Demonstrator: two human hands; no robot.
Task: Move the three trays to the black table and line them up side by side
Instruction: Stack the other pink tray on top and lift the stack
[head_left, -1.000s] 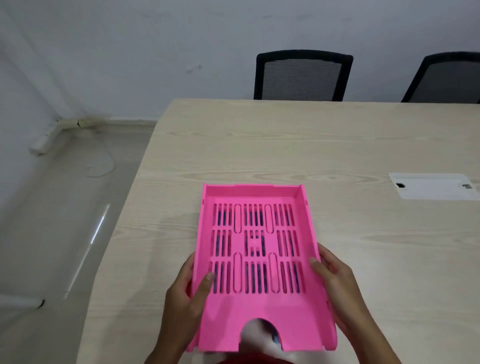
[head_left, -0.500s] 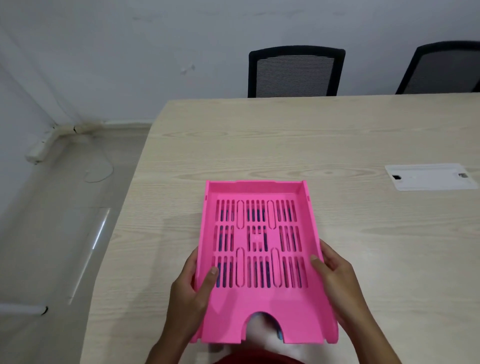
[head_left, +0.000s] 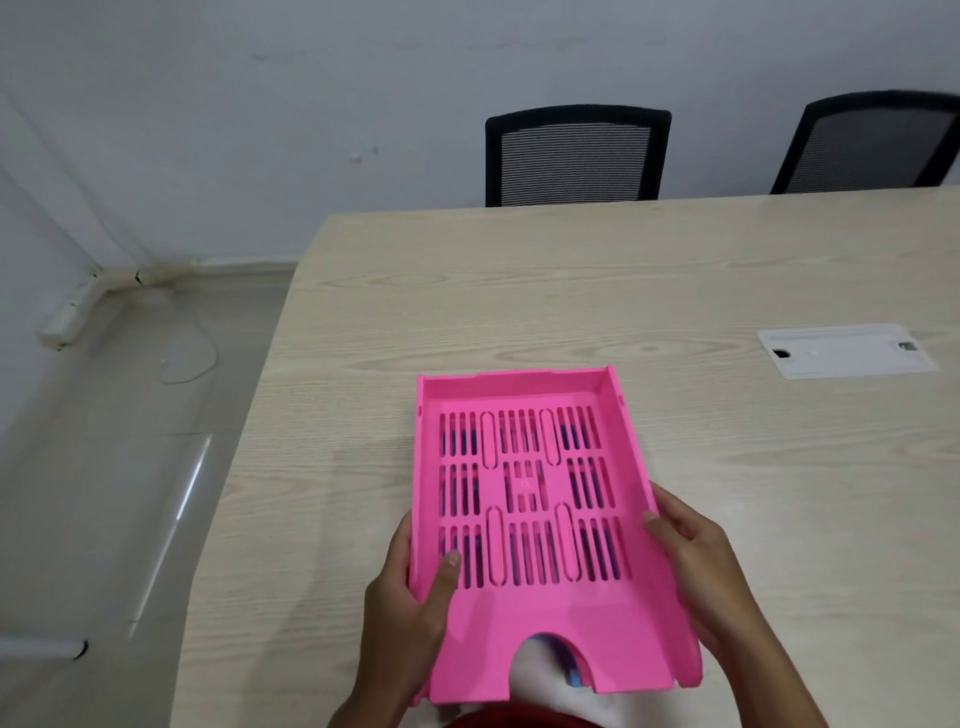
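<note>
A pink slotted paper tray (head_left: 535, 613) lies lengthwise at the near edge of a light wooden table (head_left: 519, 291). My left hand (head_left: 410, 608) grips its left wall, thumb inside on the tray floor. My right hand (head_left: 691, 566) clasps its right wall. Through the slots and the front cut-out I glimpse blue (head_left: 571, 675), apparently another tray stacked underneath; I cannot tell how many. No black table is in view.
Two black mesh chairs (head_left: 574, 156) (head_left: 872, 145) stand behind the table's far edge. A white cable hatch (head_left: 847, 351) is set in the tabletop at right. Bare floor (head_left: 104, 467) with a loose cable lies left of the table.
The tray has tilted slightly clockwise and sits a little to the right in view. Both hands have kept their grip on its sides.
</note>
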